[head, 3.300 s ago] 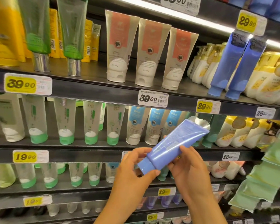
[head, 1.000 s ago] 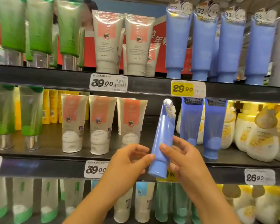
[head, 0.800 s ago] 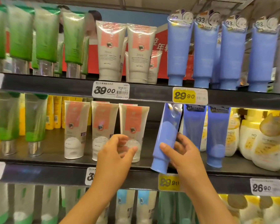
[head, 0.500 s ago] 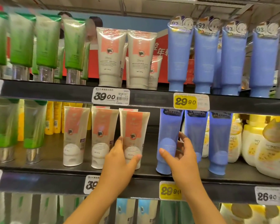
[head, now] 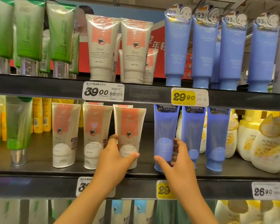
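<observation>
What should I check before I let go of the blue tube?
1. Blue tube upright, cap down: ok.
2. Its cap flat on the shelf: cannot tell, the right hand hides part.
3. It stands in line with the other blue tubes: ok.
4. It stands over the yellow price tag: ok.
5. Left hand grips the white tube with thumb and fingers: ok.
</observation>
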